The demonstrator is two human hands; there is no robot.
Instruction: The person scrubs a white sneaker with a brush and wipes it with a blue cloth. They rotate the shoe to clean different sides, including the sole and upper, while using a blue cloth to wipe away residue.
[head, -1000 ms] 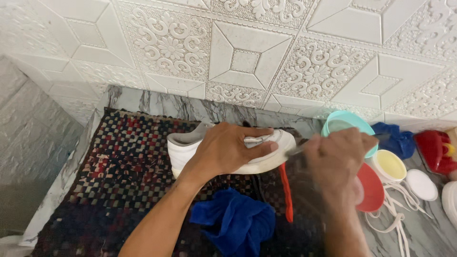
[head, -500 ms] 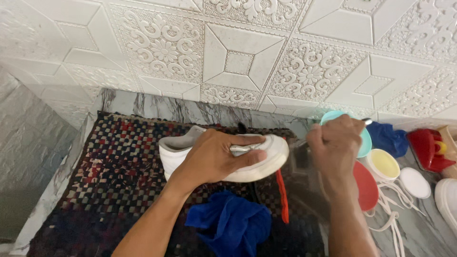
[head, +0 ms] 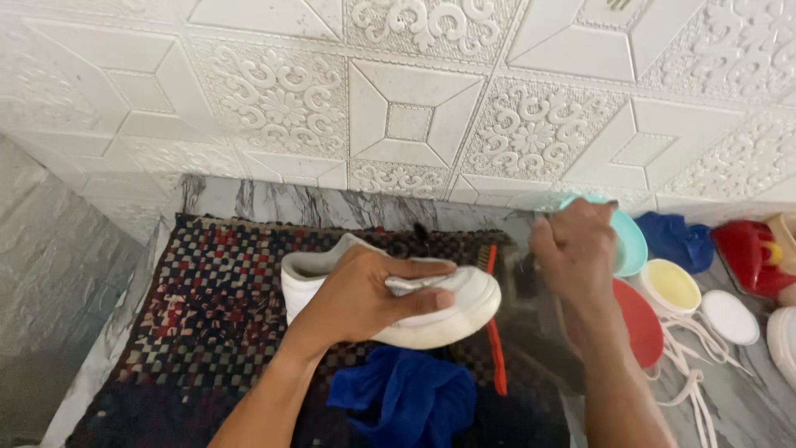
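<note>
My left hand (head: 373, 294) presses down on a white sneaker (head: 464, 311) lying on its side on a checkered woven mat (head: 207, 307); the fingers wrap over the shoe's upper. My right hand (head: 576, 253) is closed in a fist at the rim of a teal bowl (head: 632, 247), to the right of the shoe. It grips a thin stick-like tool, almost entirely hidden by the fingers. A crumpled blue cloth (head: 406, 398) lies just in front of the sneaker. A red-handled brush (head: 496, 348) rests on the mat between the shoe and my right forearm.
Right of the mat on the marble floor: a red lid (head: 647, 328), a cream bowl (head: 672, 286), a white lid (head: 730, 317), loose white laces (head: 692, 382), another blue cloth (head: 676, 239), a red container (head: 746, 257) and a second white shoe's edge (head: 783, 336). An embossed white wall (head: 406, 124) stands behind.
My right hand has moved up and right from beside the shoe to the teal bowl. My left hand has stayed on the sneaker.
</note>
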